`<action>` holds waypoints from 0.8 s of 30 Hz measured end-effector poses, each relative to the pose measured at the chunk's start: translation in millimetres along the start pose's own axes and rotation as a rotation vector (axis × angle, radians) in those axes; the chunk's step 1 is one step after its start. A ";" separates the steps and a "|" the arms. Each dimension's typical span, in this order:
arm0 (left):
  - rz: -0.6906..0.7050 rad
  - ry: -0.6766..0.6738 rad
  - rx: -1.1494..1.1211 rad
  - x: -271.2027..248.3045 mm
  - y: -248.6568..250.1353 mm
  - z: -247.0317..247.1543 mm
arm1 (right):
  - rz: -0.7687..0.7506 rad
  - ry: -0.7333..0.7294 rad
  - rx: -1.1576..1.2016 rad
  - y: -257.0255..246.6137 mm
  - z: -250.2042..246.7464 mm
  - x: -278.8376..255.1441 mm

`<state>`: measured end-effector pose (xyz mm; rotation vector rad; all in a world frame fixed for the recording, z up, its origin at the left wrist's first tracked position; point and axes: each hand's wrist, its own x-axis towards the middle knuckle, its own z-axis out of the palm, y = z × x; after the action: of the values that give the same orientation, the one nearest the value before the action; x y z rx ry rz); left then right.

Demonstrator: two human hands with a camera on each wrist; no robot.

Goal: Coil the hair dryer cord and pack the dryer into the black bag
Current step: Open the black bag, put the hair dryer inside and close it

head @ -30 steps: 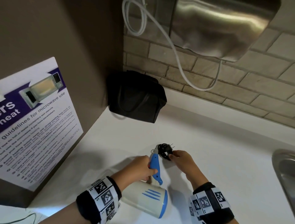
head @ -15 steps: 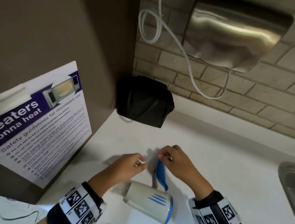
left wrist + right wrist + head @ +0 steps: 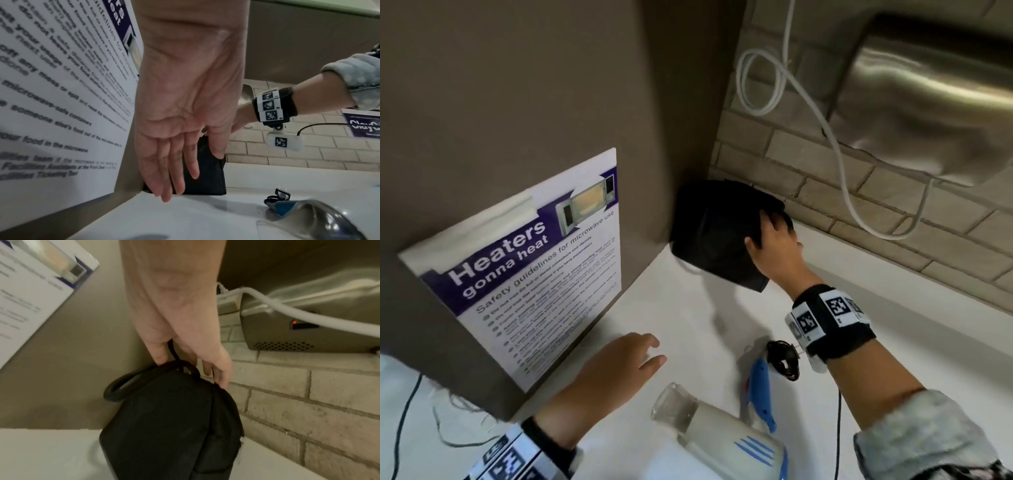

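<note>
The white and blue hair dryer [image 3: 722,442] lies on the white counter [image 3: 688,318], its blue handle folded. The black cord [image 3: 784,358] sits coiled beside the handle, plug prongs showing. The black bag [image 3: 709,236] stands in the corner against the wall. My right hand [image 3: 770,233] reaches over the bag's top; in the right wrist view its fingers [image 3: 218,374] curl round the top of the bag [image 3: 168,418], with a strap running between them. My left hand [image 3: 650,353] hovers above the counter left of the dryer, fingers [image 3: 174,175] straight and holding nothing.
A brown panel with a microwave safety poster [image 3: 534,260] stands on the left. A steel wall dryer [image 3: 928,102] with a looping white cable [image 3: 839,150] hangs on the brick wall above the bag. A thin black wire [image 3: 837,438] trails under my right forearm.
Both hands have let go of the dryer and the cord coil. My right hand has moved up to the bag and taken hold of its top; my left hand has moved left, open.
</note>
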<state>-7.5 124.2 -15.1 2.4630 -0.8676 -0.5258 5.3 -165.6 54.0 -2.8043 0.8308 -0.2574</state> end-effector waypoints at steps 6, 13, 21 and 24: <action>0.015 0.089 -0.034 -2.8 -7.8 -6.9 | 0.014 0.091 0.072 9.9 20.4 7.0; 0.181 0.291 -0.147 -8.5 13.1 -29.7 | -0.148 0.273 0.242 15.9 10.9 -36.6; 0.430 0.474 -0.129 -19.9 42.3 -53.0 | -0.346 0.116 0.383 -3.7 4.5 -102.4; 0.401 0.557 -0.087 -21.1 38.2 -55.7 | -0.386 0.092 0.433 -11.8 6.1 -113.9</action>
<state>-13.6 128.8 55.2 2.1021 -1.0223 0.2496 -81.3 -92.1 38.7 -2.5236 0.2019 -0.5553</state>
